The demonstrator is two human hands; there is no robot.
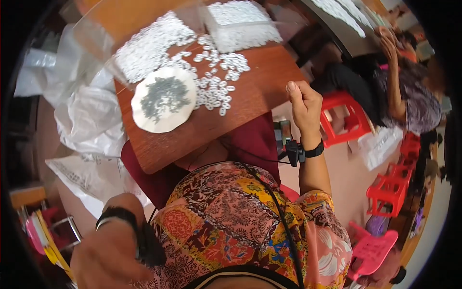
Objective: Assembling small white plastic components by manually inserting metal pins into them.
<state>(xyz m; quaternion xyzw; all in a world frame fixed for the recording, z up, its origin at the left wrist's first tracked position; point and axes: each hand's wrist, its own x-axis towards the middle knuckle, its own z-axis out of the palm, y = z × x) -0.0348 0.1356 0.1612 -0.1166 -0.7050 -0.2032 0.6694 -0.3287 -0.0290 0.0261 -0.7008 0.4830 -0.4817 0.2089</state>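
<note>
My right hand (305, 107) is closed at the right corner of the brown wooden table (260, 91), thumb pressed on curled fingers. Whatever it may hold is hidden. My left hand (108, 255) is low on the left, beside my body and away from the table, its fingers smeared by motion. On the table lies a cream plate with a scalloped rim (144, 120), bearing a heap of small dark grey pieces (166, 96). Loose white oval pieces with holes (214, 91) are scattered beside it. Behind them are a larger white pile (151, 45) and a clear box of white pieces (240, 29).
White plastic sacks (91, 115) are on the left. To the right, a person (409, 96) sits near a red stool (344, 118) and another table (332, 24). More red stools (387, 192) and a pink chair (370, 250) stand farther right. A cable (274, 192) runs down my front.
</note>
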